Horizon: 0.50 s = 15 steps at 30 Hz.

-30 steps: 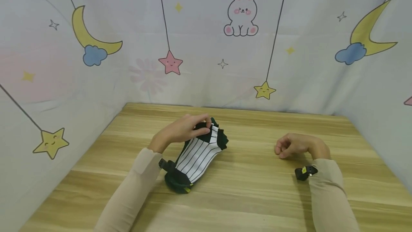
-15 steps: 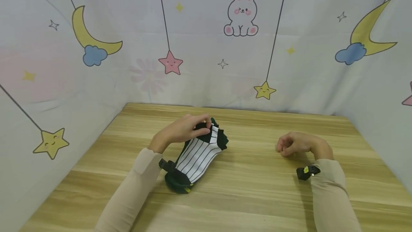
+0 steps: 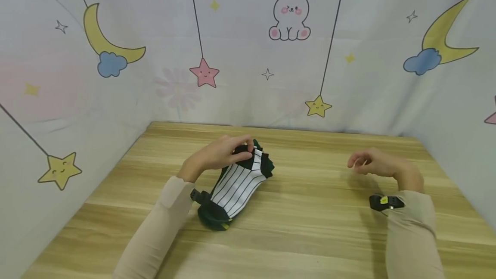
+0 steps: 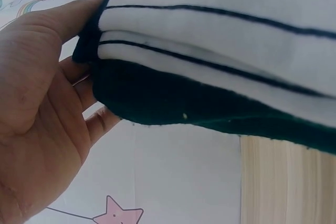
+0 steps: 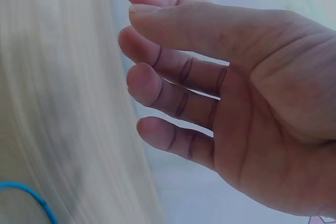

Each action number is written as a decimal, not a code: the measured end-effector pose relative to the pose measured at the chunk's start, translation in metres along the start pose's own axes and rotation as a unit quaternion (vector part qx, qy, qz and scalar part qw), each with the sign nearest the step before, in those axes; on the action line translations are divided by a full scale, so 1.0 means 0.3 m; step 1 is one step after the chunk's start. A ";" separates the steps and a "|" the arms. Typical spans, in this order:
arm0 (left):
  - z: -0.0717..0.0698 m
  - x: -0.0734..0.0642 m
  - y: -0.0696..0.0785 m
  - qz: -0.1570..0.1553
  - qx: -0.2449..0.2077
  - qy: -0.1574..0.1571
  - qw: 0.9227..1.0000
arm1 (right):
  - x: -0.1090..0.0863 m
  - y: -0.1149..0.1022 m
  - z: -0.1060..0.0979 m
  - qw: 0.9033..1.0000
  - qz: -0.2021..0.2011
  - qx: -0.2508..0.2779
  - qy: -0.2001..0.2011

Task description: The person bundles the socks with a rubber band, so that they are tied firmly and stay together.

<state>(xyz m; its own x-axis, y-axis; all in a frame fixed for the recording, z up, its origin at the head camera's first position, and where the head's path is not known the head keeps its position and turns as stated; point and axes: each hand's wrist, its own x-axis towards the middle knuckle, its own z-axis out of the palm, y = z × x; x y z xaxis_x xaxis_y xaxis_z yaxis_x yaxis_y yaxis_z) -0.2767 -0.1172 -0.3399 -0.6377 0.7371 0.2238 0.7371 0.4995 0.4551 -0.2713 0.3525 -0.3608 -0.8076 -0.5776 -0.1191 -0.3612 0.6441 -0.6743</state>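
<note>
A pile of ankle socks [image 3: 237, 190] lies left of centre on the table [image 3: 310, 231], probably light and limp, best held where the left hand [image 3: 221, 152] pinches their far, cuff end; the right hand [image 3: 381, 165] hovers empty, fingers relaxed.

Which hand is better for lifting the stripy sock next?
Probably the left hand: it pinches the striped sock, while the right hand holds nothing and is farther away.

The socks [image 3: 237, 189] lie on the bench [image 3: 302, 236], left of its middle — the left hand [image 3: 218, 152] at their far end, the right hand [image 3: 377, 163] well apart to their right — with a backdrop [image 3: 240, 102] behind the bench.
</note>
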 end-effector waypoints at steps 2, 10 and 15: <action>-0.002 -0.001 0.000 -0.002 0.003 0.001 1.000 | -0.013 -0.005 -0.008 1.000 0.006 -0.002 0.006; -0.009 0.003 0.003 0.008 0.009 0.007 1.000 | -0.052 -0.011 -0.022 0.996 0.076 -0.007 -0.048; -0.005 -0.001 0.001 0.006 0.011 0.002 1.000 | -0.064 0.013 -0.005 0.985 0.136 0.025 -0.099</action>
<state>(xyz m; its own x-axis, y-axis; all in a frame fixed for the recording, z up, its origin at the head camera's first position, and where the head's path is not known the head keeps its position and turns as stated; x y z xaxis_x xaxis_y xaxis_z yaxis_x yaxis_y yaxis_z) -0.2766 -0.1180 -0.3386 -0.6292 0.7413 0.2338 0.7500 0.5000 0.4331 -0.2579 0.3669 -0.3601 -0.7633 -0.4762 -0.4366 -0.1163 0.7660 -0.6322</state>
